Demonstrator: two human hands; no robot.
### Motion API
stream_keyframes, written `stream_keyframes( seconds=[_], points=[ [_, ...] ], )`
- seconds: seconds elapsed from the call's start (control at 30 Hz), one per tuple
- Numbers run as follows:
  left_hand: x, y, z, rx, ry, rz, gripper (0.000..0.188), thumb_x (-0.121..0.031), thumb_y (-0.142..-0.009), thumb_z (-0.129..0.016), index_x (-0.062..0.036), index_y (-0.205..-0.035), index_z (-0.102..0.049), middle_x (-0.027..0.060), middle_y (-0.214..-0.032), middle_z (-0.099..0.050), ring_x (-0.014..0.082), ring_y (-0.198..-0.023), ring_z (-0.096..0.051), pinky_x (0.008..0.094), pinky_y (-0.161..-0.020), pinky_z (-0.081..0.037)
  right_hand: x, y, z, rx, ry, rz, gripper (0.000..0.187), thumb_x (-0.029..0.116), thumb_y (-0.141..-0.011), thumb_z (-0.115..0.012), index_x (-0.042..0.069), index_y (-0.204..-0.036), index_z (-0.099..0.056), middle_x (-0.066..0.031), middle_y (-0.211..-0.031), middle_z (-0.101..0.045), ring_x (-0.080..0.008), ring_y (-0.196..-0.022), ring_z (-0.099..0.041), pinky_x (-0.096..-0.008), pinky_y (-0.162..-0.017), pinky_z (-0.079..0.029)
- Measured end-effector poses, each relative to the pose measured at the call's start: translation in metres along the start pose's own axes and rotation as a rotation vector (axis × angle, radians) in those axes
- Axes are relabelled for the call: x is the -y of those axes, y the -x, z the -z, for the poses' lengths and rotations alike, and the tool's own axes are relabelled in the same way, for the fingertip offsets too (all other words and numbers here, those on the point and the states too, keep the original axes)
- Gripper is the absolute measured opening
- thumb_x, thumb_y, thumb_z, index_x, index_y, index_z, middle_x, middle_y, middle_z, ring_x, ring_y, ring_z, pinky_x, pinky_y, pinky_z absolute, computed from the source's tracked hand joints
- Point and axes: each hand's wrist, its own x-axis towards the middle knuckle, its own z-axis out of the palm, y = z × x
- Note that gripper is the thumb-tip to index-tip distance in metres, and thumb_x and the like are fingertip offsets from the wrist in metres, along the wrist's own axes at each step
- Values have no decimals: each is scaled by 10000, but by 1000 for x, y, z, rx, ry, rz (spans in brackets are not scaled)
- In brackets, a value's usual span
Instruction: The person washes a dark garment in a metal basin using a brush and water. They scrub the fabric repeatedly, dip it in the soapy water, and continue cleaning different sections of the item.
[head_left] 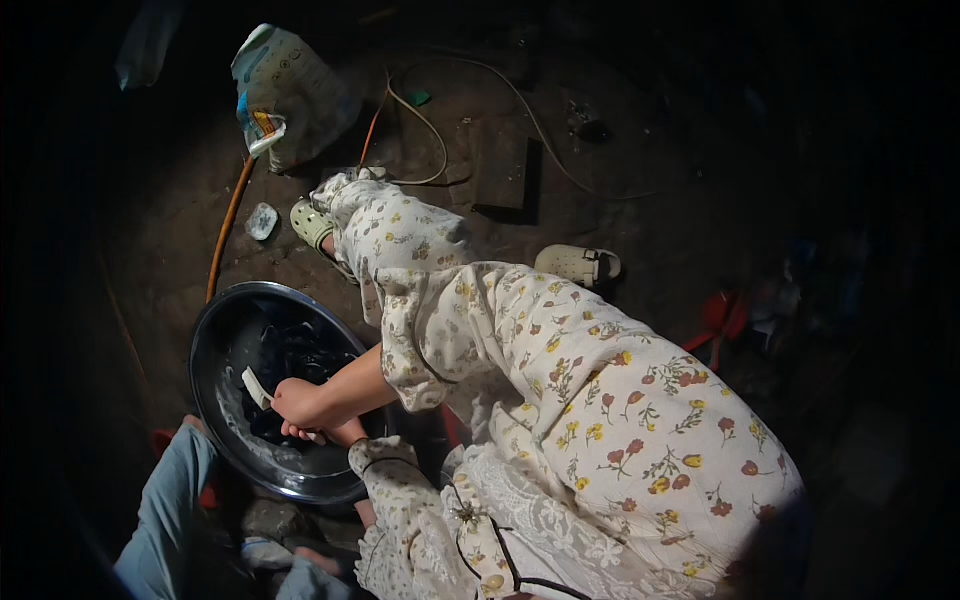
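Note:
A dark cloth [290,350] lies bunched in a wide metal basin [262,487], with whitish suds on the basin's inner wall. My right hand [298,402] is over the basin, its fingers closed on a narrow white tool that looks like a brush [256,388]. The tool's free end sticks out toward the left, above the cloth. My left hand [345,433] reaches in just below the right wrist. It is mostly covered by the right hand, so its fingers cannot be made out clearly. Floral sleeves cover both my arms down toward the forearms.
Another person's blue trouser leg [172,500] and foot are close to the basin's lower left. A plastic sack [290,100], an orange-brown hose [228,230] and a pale cable [545,130] lie farther off. A block [502,168] sits beyond my clog [578,265]. The surroundings are dark.

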Motion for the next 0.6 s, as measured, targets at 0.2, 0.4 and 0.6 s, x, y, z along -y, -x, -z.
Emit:
stream_keyframes(
  seconds=[0.2, 0.4, 0.6],
  points=[
    [14, -11, -9, -32, -245, -152, 379, -272, -908, -351, 18, -1111, -488, 158, -968, -559, 238, -850, -556, 317, -704, -445, -7, -23, 1, 77, -76, 59, 252, 182, -943, -309, -1, -1069, -427, -119, -710, -566, -122, -458, -492, -256, -376, -413],
    [86, -18, -16, -223, -803, -409, 395, -278, -913, -311, 21, -1080, -506, 165, -963, -570, 248, -831, -564, 316, -684, -446, 10, 4, -15, 73, 13, 7, 240, 188, -945, -309, 6, -1041, -432, -108, -695, -569, -122, -461, -499, -256, -389, -435],
    [-32, 18, 50, 79, 54, -16, 416, -104, -783, -559, -3, -1180, -492, 237, -1153, -535, 379, -1057, -514, 420, -872, -407, 14, -1, 1, 86, -51, -11, 242, 201, -953, -311, 5, -1027, -431, -107, -706, -579, -122, -465, -506, -256, -393, -440]
  ],
)
